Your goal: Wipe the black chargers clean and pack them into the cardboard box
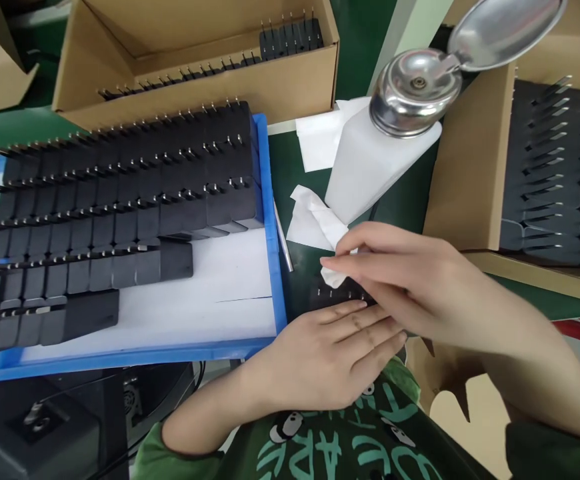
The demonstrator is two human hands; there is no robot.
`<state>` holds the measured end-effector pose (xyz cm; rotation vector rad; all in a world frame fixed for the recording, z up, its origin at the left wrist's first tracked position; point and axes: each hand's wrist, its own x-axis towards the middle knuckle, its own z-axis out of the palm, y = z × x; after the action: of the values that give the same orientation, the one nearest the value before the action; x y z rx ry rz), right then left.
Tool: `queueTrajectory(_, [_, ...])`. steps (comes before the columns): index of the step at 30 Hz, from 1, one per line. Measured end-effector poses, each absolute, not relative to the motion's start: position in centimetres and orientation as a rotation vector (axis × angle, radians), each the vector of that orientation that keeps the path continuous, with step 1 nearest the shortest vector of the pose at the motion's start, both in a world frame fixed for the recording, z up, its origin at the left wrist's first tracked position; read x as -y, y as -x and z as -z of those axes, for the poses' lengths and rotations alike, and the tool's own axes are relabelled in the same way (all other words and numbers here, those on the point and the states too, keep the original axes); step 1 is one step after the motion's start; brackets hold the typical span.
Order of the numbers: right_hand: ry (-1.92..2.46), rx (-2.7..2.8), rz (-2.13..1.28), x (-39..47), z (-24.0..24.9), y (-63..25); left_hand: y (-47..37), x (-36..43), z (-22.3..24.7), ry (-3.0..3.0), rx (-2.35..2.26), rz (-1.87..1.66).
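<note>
The small black thing (327,297) is sitting just right of the middle of the frame, with the left hand (320,363) right below it and the right hand (410,280) just above and to the right. Its long side seems to be running across the frame, but fingers are hiding its lower part, so its full shape is not showing. The left hand is the one lying closest, with its fingertips against or over the lower edge.

The right hand is pinching a white tissue (333,277) between thumb and fingers. A bit of tissue is poking out below the fingertips, right over the black thing; I cannot tell if they are touching. More white paper is spreading toward the upper left, and it seems to be part of the same piece.

The left hand is lying flat, back side up, fingers straight and close together, pointing right. Its thumb is hiding, so I cannot tell if it is gripping anything. The right hand is bending over the left fingertips, and its arm is slanting down to the lower right.

The white bottle (375,157) is standing on the green tabletop (290,157) above the right hand, with its metal lid flipped up. The blue tray (269,220) is holding rows of black blocks (185,170) on the left.
</note>
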<state>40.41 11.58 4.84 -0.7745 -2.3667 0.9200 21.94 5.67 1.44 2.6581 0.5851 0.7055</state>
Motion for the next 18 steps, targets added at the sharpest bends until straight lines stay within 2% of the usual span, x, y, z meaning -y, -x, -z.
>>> queueTrajectory(4, [0.577, 2.523, -1.055, -14.0, -4.2, -39.3, -21.8, -5.6, -1.3, -2.586, -0.614, -0.748])
queueTrajectory(9, [0.531, 2.600, -1.217, -14.5, -3.5, -39.6, -21.9, -5.7, -1.3, -2.507, -0.617, -0.768])
queueTrajectory(18, [0.668, 2.573, -1.204, -13.4, -2.6, -42.3, -22.0, -5.3, -0.8, -2.513, -0.681, -0.789])
